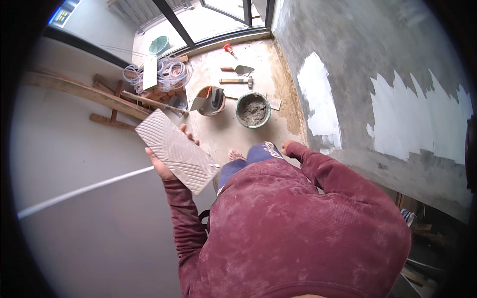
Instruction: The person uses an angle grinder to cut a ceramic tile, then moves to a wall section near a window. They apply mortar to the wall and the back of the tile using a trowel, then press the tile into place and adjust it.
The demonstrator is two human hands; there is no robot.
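Observation:
My left hand (161, 168) grips a rectangular pale tile (176, 151) at its long edges, thumb on one side and fingertips on the other. The tile's ridged back faces up, and it is held tilted out to the left of my body. Close by my knee, my right hand (287, 146) hangs low; its fingers are mostly hidden. On the floor ahead stands a green-rimmed bucket of wet grey mortar (253, 110). To its left, a brown bucket (212, 110) holds a grey float (216, 98) and other tools.
Beyond the buckets lie a hammer (237, 81), a pointed trowel (239, 69) and a red-orange tool (229, 49). Coiled clear hose (175, 73) and timber (84, 94) line the left. A grey wall with white patches (318, 94) rises at right; a glass door frame (174, 22) stands ahead.

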